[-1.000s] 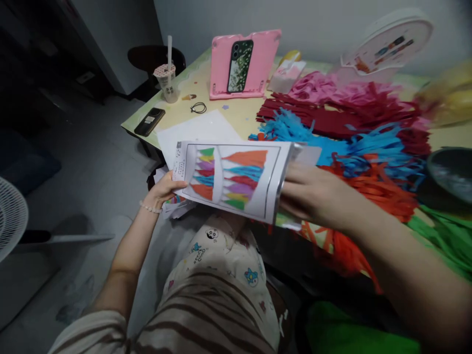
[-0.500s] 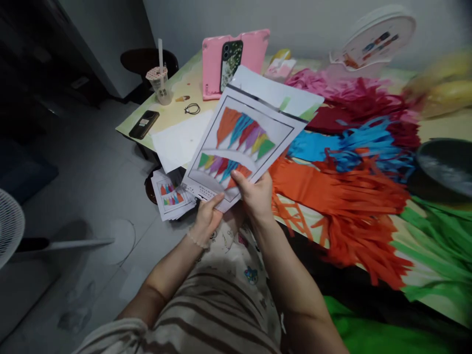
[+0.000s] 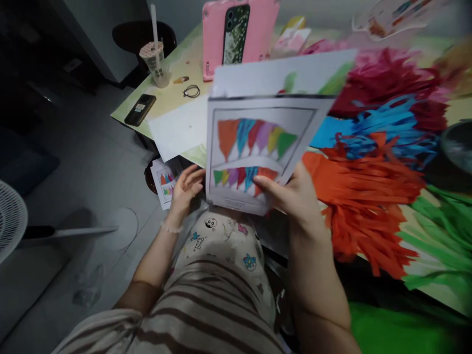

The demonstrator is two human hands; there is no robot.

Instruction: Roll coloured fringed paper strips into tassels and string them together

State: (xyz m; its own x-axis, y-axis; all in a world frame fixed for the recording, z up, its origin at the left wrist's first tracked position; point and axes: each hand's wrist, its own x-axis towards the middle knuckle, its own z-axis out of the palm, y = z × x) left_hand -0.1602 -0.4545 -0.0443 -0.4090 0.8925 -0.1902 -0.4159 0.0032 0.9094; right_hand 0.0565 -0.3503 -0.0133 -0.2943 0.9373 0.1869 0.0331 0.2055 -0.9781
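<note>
My right hand grips a white printed sheet by its lower right side, thumb on the front. Rows of coloured pennants are pictured on the sheet, and a white part with green marks sticks out above its top edge. It is held upright over my lap. My left hand is off the sheet, just left of its lower corner, with fingers apart and loosely curled. Beside that hand, below the table edge, lies a stack of similar printed sheets, partly hidden by the hand.
On the table stand a pink tablet case with a phone against it, and a drink cup. A dark phone, a hair tie and blank paper lie nearby. Orange fringed strips cover the right side.
My left hand has let go of the sheet and moved left toward the stack. The right hand has moved right, turning the sheet more upright.
</note>
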